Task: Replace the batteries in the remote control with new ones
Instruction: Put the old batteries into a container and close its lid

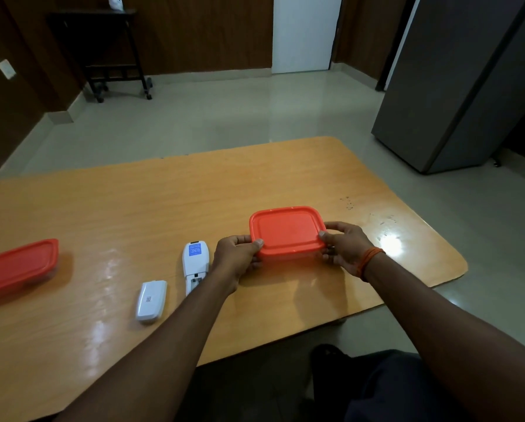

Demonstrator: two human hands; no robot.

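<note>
A white remote control [195, 263] lies face down on the wooden table [164, 202], its battery bay open at the near end. Its detached white battery cover [151, 300] rests to the left of it. To the right stands a container with an orange lid [287, 232]. My left hand [238, 254] grips the container's left side and my right hand [345, 248] grips its right side, thumbs on the lid's rim. The lid is on, so what is inside stays hidden. No batteries are in view.
A second orange-lidded container [19, 264] sits at the table's left edge. Beyond the table are tiled floor, a dark wheeled stand [109, 53] at the back wall and a grey cabinet [456, 86] on the right. The table's right edge runs close to my right forearm.
</note>
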